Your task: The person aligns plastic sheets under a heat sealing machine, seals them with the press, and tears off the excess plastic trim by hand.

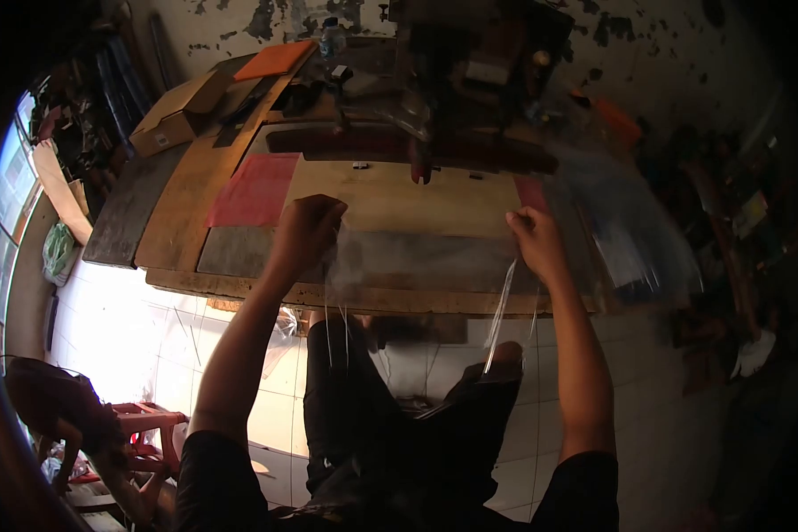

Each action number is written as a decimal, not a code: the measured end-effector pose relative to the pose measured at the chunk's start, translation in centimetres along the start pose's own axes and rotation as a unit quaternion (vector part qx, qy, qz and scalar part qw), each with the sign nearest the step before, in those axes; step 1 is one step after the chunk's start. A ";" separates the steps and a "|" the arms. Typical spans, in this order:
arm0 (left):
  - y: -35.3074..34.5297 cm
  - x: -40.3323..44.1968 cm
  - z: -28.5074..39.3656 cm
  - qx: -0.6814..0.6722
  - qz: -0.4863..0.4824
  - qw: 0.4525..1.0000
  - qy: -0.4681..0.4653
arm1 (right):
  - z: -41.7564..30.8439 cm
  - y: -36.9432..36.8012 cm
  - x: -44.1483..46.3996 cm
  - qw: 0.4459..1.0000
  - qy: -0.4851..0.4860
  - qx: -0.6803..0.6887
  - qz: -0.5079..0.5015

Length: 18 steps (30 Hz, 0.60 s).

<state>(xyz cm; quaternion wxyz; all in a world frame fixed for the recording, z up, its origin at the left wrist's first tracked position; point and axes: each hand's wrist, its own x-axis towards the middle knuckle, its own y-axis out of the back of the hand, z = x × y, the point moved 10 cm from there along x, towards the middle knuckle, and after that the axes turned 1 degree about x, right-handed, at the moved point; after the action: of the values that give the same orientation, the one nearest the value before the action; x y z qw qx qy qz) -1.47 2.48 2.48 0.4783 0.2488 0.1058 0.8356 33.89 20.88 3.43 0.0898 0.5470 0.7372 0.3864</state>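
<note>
A clear plastic sheet (417, 257) is stretched between my two hands, its loose parts hanging below the table edge over my legs. My left hand (310, 232) is closed on one side of it, fingers curled inward. Thumb and fingers pinched, my right hand (536, 241) grips the other side. Behind the sheet lies a pale yellowish panel (408, 197), with a red piece (253, 188) to its left and another partly visible at its right. A dark red bar (355, 142) of a machine spans above the panel.
An open cardboard box (173, 111) and an orange flat item (275, 60) rest at the table's back left. Clear plastic sheets (634, 235) lie at the right. A red stool (155, 434) stands on the floor at lower left.
</note>
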 end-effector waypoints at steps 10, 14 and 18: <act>-1.9 6.5 -3.4 0.204 -0.045 0.977 0.042 | 1.0 -4.7 6.1 0.999 0.000 -0.019 -0.045; -2.7 6.4 -3.0 0.234 -0.079 0.968 0.045 | -1.1 -4.1 5.6 0.992 0.077 -0.099 -0.019; -3.5 6.1 -1.9 0.241 -0.119 0.963 0.017 | -1.4 -4.2 5.4 0.990 0.097 -0.099 -0.034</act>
<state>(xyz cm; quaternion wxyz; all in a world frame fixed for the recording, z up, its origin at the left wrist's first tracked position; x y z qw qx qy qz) -2.44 9.58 1.30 0.4985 0.3285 0.3411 0.7261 27.92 24.49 3.10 0.0844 0.4699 0.7187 0.5056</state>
